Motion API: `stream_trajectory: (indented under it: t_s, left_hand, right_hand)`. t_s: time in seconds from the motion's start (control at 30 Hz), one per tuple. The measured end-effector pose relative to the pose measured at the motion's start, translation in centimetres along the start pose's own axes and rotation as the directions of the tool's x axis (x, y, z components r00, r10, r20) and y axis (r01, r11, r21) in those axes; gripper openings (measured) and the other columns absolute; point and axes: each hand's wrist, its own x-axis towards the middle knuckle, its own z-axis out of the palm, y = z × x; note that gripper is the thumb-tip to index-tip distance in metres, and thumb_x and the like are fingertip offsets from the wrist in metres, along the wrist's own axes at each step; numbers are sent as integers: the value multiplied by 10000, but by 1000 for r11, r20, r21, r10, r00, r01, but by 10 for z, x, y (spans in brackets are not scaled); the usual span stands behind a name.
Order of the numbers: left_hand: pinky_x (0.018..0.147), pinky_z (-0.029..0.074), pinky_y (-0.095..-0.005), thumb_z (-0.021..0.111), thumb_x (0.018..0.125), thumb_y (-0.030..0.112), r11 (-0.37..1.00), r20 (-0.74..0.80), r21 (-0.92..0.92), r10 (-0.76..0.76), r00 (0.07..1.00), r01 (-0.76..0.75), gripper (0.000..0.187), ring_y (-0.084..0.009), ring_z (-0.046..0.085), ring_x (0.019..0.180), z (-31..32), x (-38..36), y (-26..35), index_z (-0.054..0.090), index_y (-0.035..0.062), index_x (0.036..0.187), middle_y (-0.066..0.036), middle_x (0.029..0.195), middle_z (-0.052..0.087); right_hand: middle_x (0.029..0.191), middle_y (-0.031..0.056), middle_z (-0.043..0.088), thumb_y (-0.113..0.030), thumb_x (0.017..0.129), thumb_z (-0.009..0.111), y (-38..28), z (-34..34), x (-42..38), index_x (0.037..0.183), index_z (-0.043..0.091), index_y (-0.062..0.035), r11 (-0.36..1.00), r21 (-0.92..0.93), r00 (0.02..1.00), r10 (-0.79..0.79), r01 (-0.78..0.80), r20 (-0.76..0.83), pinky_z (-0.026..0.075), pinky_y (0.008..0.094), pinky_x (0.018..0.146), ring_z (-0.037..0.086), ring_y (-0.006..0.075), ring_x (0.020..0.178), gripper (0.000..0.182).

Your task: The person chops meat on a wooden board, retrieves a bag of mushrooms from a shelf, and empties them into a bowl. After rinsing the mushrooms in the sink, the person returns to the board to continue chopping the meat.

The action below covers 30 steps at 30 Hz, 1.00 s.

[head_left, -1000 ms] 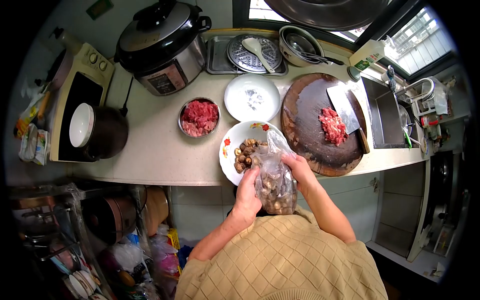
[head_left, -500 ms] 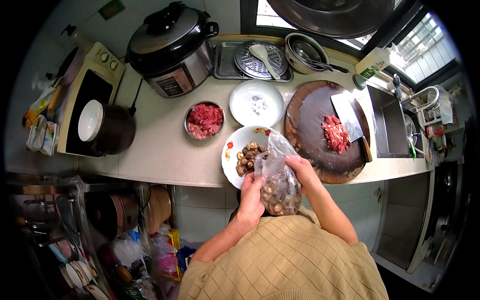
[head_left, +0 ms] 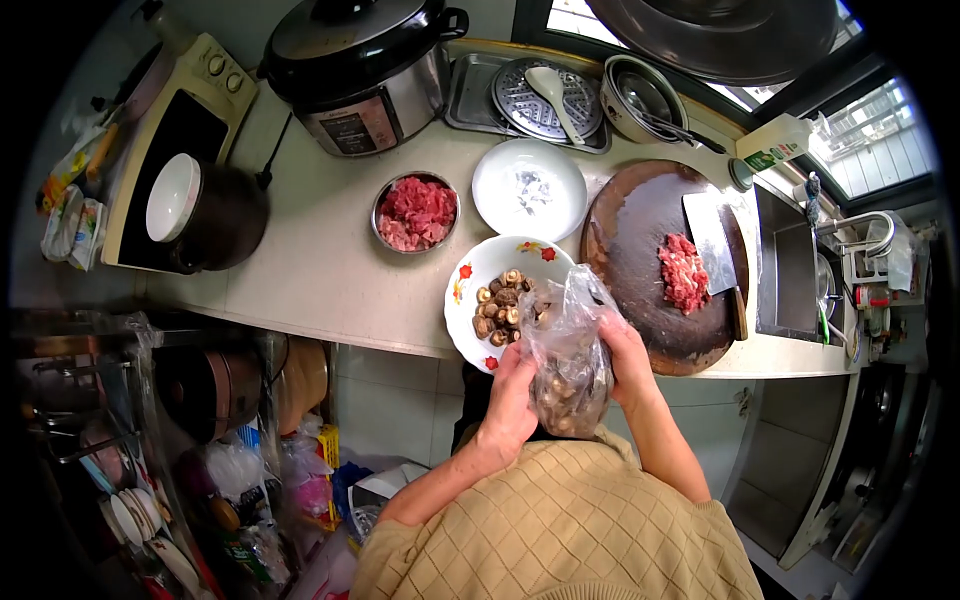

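We see a pale counter in a kitchen, with a window beyond it to the right, and near its front edge a flower-patterned bowl, our landmark. Behind the bowl lies a white plate; to its left and further back are a steel dish of meat and a pressure cooker; to its right are a round chopping board and, beyond that, a sink. Our left hand and right hand are both closed on opposite sides of a plastic bag, which overlaps the bowl's near right rim and hides part of its inside. Through the cloudy film we make out brown lumps, probably mushrooms. The mushrooms in the bowl have rounded, wrinkled brown caps. The board's wood is dark and damp-looking, bearing glossy red chopped meat beside a broad-bladed cleaver.
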Motion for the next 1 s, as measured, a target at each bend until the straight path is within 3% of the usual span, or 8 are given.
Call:
stream_trajectory:
  t_s: [0.2,0.23,0.37,0.47,0.57,0.67,0.87,1.0]
  left_hand:
    - [981,400,-355,620,772,-8,970,217,206,83,973,-129,760,-225,404,1215,21,-14,9,223,124,1407,-117,1335,360]
    - [988,399,-365,633,739,-27,974,245,190,76,966,-125,856,-239,384,1237,21,-14,10,157,139,1431,-125,1370,311]
    - [983,416,-380,640,727,-24,985,282,109,101,954,-136,887,-256,379,1246,21,-14,8,138,151,1437,-134,1411,258]
    - [937,450,-361,587,745,-103,990,221,13,133,966,-140,814,-222,445,1182,22,-11,6,207,158,1416,-117,1336,380]
    - [910,466,-346,624,769,-46,995,238,-98,-1,971,25,629,-194,526,1093,6,2,2,365,77,1329,-84,1220,512]
    - [885,476,-334,657,793,33,993,146,-97,-55,988,69,455,-169,560,1039,2,2,-4,485,41,1214,-45,1125,580]
    - [938,453,-344,665,816,164,988,153,-155,-1,988,25,492,-170,538,1079,-2,1,-12,457,51,1247,-59,1194,544]
    - [932,452,-338,624,849,172,987,178,-148,-36,983,63,439,-163,542,1067,0,5,-9,465,56,1242,-47,1176,551]
  right_hand:
    - [1089,65,600,-133,878,514,-8,-1,-7,1120,567,12,994,-25,993,-105,106,51,426,302,899,549,159,1008,287]
    - [1088,65,601,-130,876,515,-13,1,-9,1121,567,13,994,-7,993,-107,108,50,426,304,899,550,161,1008,288]
    - [1097,91,601,-104,863,500,-23,17,-14,1144,544,18,996,75,998,-54,55,-11,453,316,887,567,179,1005,310]
    - [1112,113,596,-82,850,490,-25,21,-14,1192,505,37,998,62,1000,2,-2,-8,458,320,895,581,196,999,362]
    - [1113,115,596,-67,849,489,-30,27,-17,1200,498,36,994,107,999,36,-38,12,461,320,892,583,196,994,366]
    - [1107,108,597,-51,856,491,-28,25,-16,1188,508,23,989,140,999,44,-46,14,466,321,887,581,186,988,341]
    - [1107,101,595,-53,857,500,-23,19,-14,1176,507,22,992,112,999,52,-51,-8,471,319,876,584,176,975,328]
    - [1089,104,596,-32,837,529,-23,20,-15,1186,499,19,995,85,998,61,-60,-15,476,315,861,584,174,963,354]
